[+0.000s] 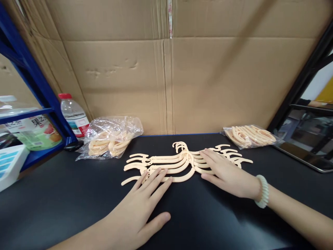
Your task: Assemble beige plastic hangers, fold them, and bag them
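I see a fanned stack of cream hangers [182, 161] out on the black table [65, 194], left hand [140, 205] and right hand [226, 172] flat, fingers spread, gripping nothing; two bags, bag at left [110, 137] and bag at right [251, 136], remain filled.

Packet [36, 133] on shelf, far left of the hands: Chinese print "果之". Bottle label [78, 125]: unreadable.
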The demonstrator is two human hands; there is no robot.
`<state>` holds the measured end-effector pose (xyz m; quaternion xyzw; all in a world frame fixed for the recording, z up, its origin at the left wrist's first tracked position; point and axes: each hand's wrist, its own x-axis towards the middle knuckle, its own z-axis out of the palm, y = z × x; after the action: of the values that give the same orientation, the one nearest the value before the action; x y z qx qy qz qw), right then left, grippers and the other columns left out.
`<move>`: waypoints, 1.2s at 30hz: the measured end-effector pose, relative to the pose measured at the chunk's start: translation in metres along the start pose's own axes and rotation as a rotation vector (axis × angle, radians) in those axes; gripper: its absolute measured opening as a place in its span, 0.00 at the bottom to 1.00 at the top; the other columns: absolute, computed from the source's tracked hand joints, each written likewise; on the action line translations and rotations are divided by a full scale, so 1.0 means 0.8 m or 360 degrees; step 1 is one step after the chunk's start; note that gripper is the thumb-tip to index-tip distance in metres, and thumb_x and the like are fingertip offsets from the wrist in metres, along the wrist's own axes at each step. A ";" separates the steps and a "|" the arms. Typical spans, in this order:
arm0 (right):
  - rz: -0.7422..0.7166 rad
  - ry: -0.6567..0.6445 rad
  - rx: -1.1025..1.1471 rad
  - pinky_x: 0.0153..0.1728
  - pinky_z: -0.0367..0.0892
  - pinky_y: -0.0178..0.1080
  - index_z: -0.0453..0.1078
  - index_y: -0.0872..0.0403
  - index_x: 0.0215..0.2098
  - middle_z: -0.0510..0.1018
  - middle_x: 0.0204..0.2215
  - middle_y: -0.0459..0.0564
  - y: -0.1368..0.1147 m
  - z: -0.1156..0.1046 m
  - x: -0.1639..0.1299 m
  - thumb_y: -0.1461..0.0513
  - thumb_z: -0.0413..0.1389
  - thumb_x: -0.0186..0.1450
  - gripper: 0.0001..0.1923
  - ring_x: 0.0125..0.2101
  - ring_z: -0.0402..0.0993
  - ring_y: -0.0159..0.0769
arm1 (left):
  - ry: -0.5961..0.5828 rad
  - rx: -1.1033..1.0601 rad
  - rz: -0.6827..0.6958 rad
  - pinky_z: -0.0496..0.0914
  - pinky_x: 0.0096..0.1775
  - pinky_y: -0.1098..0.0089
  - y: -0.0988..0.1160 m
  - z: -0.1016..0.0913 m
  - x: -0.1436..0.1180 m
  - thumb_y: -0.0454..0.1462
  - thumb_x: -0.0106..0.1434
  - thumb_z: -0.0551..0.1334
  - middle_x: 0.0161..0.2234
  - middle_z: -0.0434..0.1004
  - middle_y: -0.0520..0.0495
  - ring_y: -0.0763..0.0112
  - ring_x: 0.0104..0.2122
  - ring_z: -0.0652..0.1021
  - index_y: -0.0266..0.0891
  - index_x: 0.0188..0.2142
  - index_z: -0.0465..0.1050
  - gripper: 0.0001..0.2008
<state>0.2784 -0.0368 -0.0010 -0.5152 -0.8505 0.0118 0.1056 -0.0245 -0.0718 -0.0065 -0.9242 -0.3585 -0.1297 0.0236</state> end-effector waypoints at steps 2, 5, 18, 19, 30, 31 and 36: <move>0.0034 -0.0083 -0.0056 0.63 0.47 0.55 0.47 0.66 0.66 0.52 0.65 0.64 -0.001 0.011 0.001 0.49 0.41 0.69 0.36 0.65 0.44 0.51 | 0.0071 0.0056 -0.0046 0.51 0.61 0.46 0.002 0.006 -0.002 0.49 0.68 0.52 0.66 0.52 0.44 0.52 0.64 0.55 0.45 0.66 0.49 0.30; 0.0058 -0.0107 -0.0105 0.63 0.45 0.56 0.45 0.65 0.67 0.49 0.66 0.61 0.000 0.021 0.004 0.48 0.37 0.70 0.36 0.66 0.40 0.49 | 0.0093 0.0119 -0.0057 0.50 0.62 0.49 0.004 0.010 -0.004 0.50 0.68 0.50 0.66 0.51 0.45 0.55 0.65 0.54 0.44 0.66 0.48 0.30; 0.0065 -0.0068 -0.0200 0.62 0.46 0.56 0.46 0.65 0.67 0.49 0.66 0.60 0.012 0.030 0.041 0.49 0.34 0.70 0.36 0.66 0.42 0.49 | -0.0211 0.0104 -0.0078 0.46 0.62 0.45 -0.035 0.010 0.025 0.55 0.67 0.46 0.67 0.42 0.41 0.50 0.66 0.48 0.41 0.67 0.43 0.36; 0.0061 -0.0064 -0.0197 0.62 0.46 0.55 0.47 0.64 0.67 0.49 0.66 0.60 0.015 0.030 0.047 0.49 0.34 0.70 0.35 0.66 0.42 0.49 | -0.0268 0.0086 -0.0084 0.45 0.62 0.45 -0.039 0.008 0.030 0.56 0.67 0.46 0.67 0.41 0.40 0.50 0.66 0.47 0.40 0.67 0.41 0.36; 0.0048 -0.0067 -0.0219 0.62 0.45 0.55 0.47 0.64 0.67 0.49 0.66 0.61 0.044 0.035 0.089 0.49 0.33 0.70 0.35 0.65 0.43 0.49 | -0.0380 0.0090 -0.0275 0.39 0.62 0.45 -0.045 0.009 0.067 0.60 0.65 0.41 0.67 0.38 0.38 0.50 0.66 0.43 0.34 0.67 0.42 0.41; 0.0047 -0.0063 -0.0216 0.62 0.45 0.55 0.47 0.64 0.67 0.49 0.66 0.61 0.046 0.035 0.090 0.49 0.33 0.70 0.35 0.65 0.43 0.49 | -0.0375 0.0084 -0.0284 0.39 0.62 0.45 -0.044 0.009 0.068 0.60 0.65 0.41 0.67 0.38 0.37 0.50 0.66 0.43 0.34 0.67 0.42 0.41; 0.0026 0.0062 -0.0172 0.62 0.46 0.54 0.51 0.63 0.65 0.53 0.65 0.61 0.045 0.035 0.086 0.49 0.36 0.69 0.34 0.66 0.43 0.49 | -0.0286 0.0040 -0.0227 0.41 0.61 0.43 -0.046 0.009 0.066 0.58 0.66 0.43 0.67 0.41 0.35 0.49 0.66 0.45 0.34 0.66 0.46 0.39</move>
<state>0.2742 0.0428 -0.0212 -0.5272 -0.8434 -0.0433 0.0940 -0.0097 -0.0088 -0.0019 -0.9038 -0.4257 -0.0432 -0.0063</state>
